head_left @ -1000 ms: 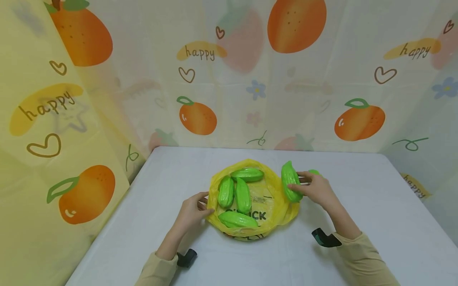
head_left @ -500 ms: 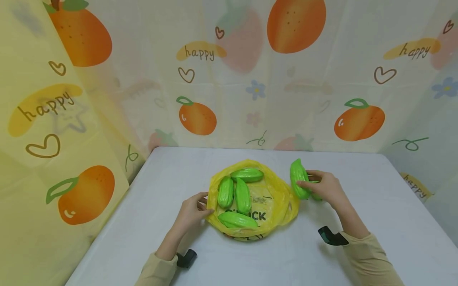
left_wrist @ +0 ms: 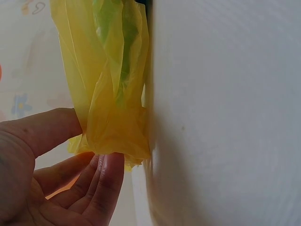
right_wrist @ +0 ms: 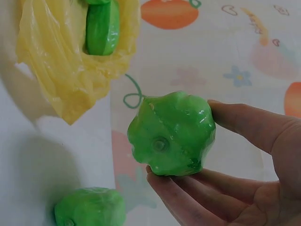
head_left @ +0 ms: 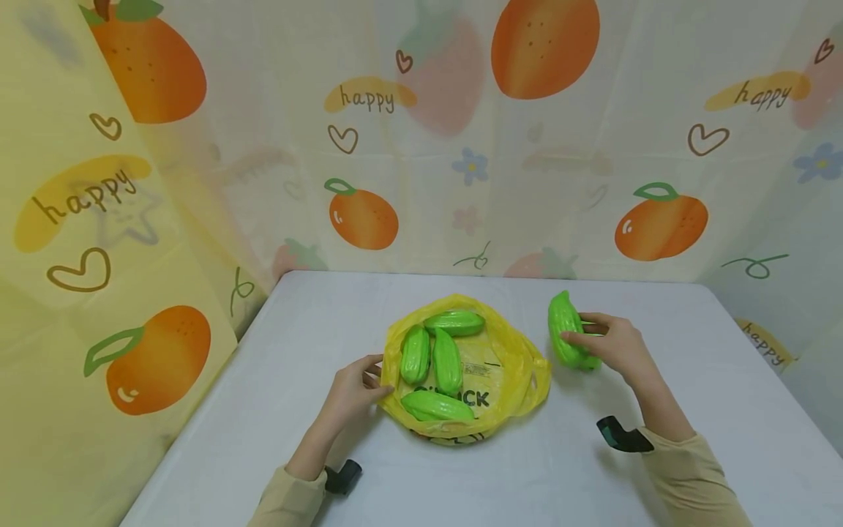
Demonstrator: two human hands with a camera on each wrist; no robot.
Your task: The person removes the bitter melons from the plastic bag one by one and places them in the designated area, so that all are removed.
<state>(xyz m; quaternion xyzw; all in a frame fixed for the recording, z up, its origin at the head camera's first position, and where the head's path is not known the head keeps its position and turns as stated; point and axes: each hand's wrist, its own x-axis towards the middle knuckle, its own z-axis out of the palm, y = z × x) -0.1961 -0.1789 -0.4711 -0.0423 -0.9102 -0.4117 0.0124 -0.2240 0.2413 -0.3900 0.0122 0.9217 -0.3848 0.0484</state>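
A yellow plastic bag (head_left: 503, 366) sits mid-table with its mouth turned up, and several glossy green ridged gourds (head_left: 448, 362) lie inside it. My left hand (head_left: 356, 384) pinches the bag's left rim, with the thumb on one side and fingertips on the other in the left wrist view. To the right of the bag, my right hand (head_left: 614, 345) grips another green ridged gourd (right_wrist: 171, 134) between thumb and fingers. It is upright in the head view, its lobed end facing the right wrist camera. A further gourd (right_wrist: 89, 207) lies on the table, mostly hidden behind the held one in the head view.
A white cloth covers the table (head_left: 263, 454). Fruit-printed curtains (head_left: 421, 183) hang behind it and on both sides. A loose handle (head_left: 541, 380) of the bag spreads out on its right. Dark wrist cameras (head_left: 622, 435) stick out from both sleeves.
My right hand has moved right with the gourd, from over the bag's right edge to beside it, above the gourd on the table. The left hand and bag have stayed put.
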